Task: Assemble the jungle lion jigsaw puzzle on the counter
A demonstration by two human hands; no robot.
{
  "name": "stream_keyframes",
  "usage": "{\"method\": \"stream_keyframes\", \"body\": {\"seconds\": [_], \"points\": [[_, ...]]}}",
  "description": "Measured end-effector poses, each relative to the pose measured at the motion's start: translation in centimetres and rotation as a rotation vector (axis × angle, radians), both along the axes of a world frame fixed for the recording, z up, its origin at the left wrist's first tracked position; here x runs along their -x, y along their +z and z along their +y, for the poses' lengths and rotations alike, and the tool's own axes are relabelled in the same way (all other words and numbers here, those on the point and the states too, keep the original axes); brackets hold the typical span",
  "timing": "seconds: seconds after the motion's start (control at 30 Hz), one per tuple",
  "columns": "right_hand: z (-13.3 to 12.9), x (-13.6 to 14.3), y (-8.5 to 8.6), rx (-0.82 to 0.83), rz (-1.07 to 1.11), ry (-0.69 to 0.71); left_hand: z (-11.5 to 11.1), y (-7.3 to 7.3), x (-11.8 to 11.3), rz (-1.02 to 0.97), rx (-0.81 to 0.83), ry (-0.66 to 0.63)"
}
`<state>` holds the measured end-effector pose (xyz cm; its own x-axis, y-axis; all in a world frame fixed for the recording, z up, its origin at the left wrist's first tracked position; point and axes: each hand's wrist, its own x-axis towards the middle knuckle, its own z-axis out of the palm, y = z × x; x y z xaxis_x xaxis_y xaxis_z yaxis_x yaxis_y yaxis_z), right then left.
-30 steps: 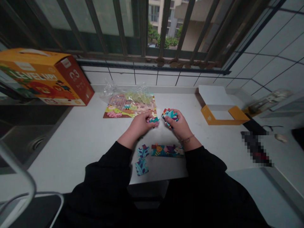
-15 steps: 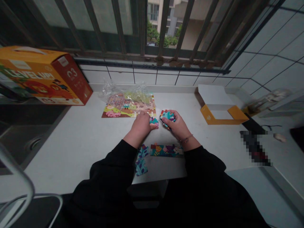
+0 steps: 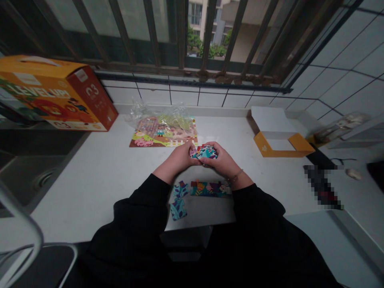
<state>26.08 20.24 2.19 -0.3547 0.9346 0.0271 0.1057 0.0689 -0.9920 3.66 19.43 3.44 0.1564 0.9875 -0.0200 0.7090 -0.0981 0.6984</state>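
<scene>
My right hand [image 3: 220,157] is closed around a stack of colourful jigsaw puzzle pieces [image 3: 207,152], teal, white and red. Up against it, my left hand [image 3: 183,155] grips a purple and teal puzzle piece [image 3: 193,152] between thumb and fingers. Both hands are above the white counter, and the pieces they hold meet or overlap in the middle. Nearer my body lie joined puzzle pieces in a strip [image 3: 210,189], partly hidden by my right sleeve. To its left are some blue leaf-patterned pieces [image 3: 179,209], close to my left sleeve.
Beyond my hands a farm picture sheet [image 3: 144,142] lies under a crumpled clear plastic bag [image 3: 177,118]. An orange carton [image 3: 90,100] stands at the back left beside the sink [image 3: 36,168]. An open yellow and white box [image 3: 271,150] sits to the right, near a pixelated dark object [image 3: 322,188].
My hands have come together. The left has moved right with its piece, and the right has shifted slightly left, so the piece now touches or overlaps the stack.
</scene>
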Motion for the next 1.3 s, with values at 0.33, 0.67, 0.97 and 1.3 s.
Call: {"method": "stream_keyframes", "body": {"seconds": [0.33,0.67,0.97,1.3], "points": [[-0.4,-0.1,-0.2,-0.098,-0.085,0.003,-0.9,1.0,1.8,-0.258,0.109,-0.098],[0.0,-0.1,-0.5,-0.223,-0.245,0.017,-3.5,2.9,9.4,0.298,0.058,-0.173],[-0.4,-0.3,0.3,-0.232,-0.243,0.152,-2.9,2.0,7.7,0.142,0.071,-0.036],[-0.2,0.0,-0.3,-0.384,-0.214,0.138,-2.4,1.0,2.9,-0.096,-0.009,-0.131]]}}
